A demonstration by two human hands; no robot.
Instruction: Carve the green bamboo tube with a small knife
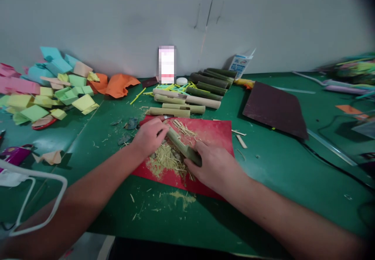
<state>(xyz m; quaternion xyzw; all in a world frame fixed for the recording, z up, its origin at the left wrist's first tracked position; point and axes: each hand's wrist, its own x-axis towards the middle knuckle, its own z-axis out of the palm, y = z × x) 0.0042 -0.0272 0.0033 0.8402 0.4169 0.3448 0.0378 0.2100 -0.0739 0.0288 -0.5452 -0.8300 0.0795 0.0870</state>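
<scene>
Bamboo tube (183, 148), pale green, cylindrical and notched, slants over a red rectangular sheet (218, 131) strewn with pale, fibrous shavings (167, 156); steady support at both ends should serve best. The right hand (215, 166) wraps its fingers around the tube's near end; the left hand (150, 136) curls at the far end, its exact hold unclear.

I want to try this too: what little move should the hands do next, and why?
Maybe tap the tube over the red sheet: the right hand grips it, the left hand is at its far end, and shavings lie below.
</scene>
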